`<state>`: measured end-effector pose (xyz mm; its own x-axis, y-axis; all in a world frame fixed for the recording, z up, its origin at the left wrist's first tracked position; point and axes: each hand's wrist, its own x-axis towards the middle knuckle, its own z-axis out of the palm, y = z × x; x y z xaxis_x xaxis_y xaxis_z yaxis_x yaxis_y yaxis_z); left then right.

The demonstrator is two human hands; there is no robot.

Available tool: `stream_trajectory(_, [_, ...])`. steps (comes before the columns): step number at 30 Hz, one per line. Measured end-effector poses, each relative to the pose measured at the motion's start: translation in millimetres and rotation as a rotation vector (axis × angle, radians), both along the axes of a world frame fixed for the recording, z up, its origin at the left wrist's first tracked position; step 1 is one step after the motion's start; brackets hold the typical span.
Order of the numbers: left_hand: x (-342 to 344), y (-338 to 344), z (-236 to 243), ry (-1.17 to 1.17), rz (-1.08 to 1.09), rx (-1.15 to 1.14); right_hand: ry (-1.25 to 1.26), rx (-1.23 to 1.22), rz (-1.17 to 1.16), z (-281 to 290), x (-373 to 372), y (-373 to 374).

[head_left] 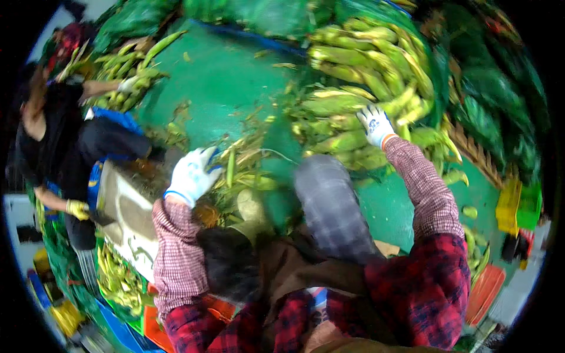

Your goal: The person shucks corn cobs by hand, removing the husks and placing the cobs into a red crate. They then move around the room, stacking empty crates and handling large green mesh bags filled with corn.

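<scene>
On corn pile (353, 100): right hand (375, 125) fingers spread, touching cobs.

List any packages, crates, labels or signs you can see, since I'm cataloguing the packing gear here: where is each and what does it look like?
Mesh sacks: top edge, green netting, bulging.
Yellow crate: right edge, slatted plastic.
Green crate: beside the yellow one, plastic.
Orange crate: lower right, flat, ribbed.
No labels, signs or screens can be made out.
</scene>
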<state>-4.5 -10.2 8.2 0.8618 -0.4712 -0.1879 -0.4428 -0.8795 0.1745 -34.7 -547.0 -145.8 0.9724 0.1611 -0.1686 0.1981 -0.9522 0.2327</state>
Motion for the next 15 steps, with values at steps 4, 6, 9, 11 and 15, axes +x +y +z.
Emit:
stream_trajectory(4, [-12.4, 18.6, 10.3, -0.102, -0.081, -0.119, 0.387, -0.149, 0.017, -9.5, 41.7, 86.6])
stream_trajectory(6, [1.0, 8.0, 14.6, -0.087, -0.091, -0.047, 0.442, -0.329, 0.126, -2.9, 67.7, 82.6])
stream_trajectory(9, [-1.0, 3.9, 13.4, -0.034, -0.074, -0.046, 0.542, -0.437, 0.232, -1.8, 71.6, 83.6])
stream_trajectory(11, [-3.3, 7.0, 6.5, -0.059, -0.098, -0.043, 0.416, -0.342, 0.262, -6.1, 58.8, 66.8])
stream_trajectory(15, [-8.3, 11.4, 3.3, -0.155, -0.045, -0.070, 0.172, 0.011, 0.187, 110.0, 44.2, 126.2])
